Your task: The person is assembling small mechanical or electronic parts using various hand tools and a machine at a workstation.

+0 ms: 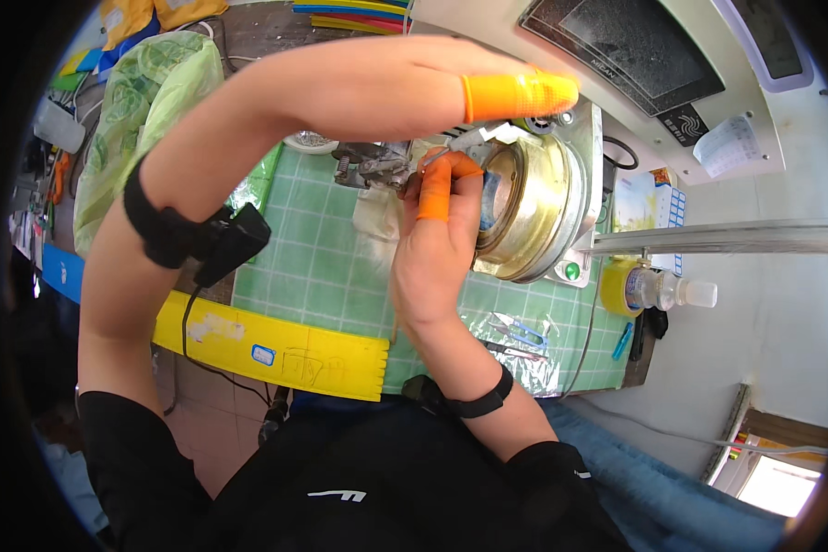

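Observation:
My left arm reaches across from the left. My left hand [517,95] lies over the machine's top edge, its fingers in orange finger cots stretched out side by side, just above a small metal roller [561,119]. The underside of these fingers is hidden. My right hand [442,225] is closed in a pinch, orange cots on its fingers, by a thin metal arm [469,140]; what is between the fingertips cannot be made out. Right beside it stands a round, yellowish metal drum [534,207]. A metal clamp-like mechanism [373,164] is just left of the right fingertips.
A green gridded mat [294,239] covers the table. Scissors with blue handles [522,331] lie near the front. A yellow strip [271,345] runs along the front edge. A bottle [667,289] stands at right, below a metal rail [727,237]. A control panel [621,55] rises behind.

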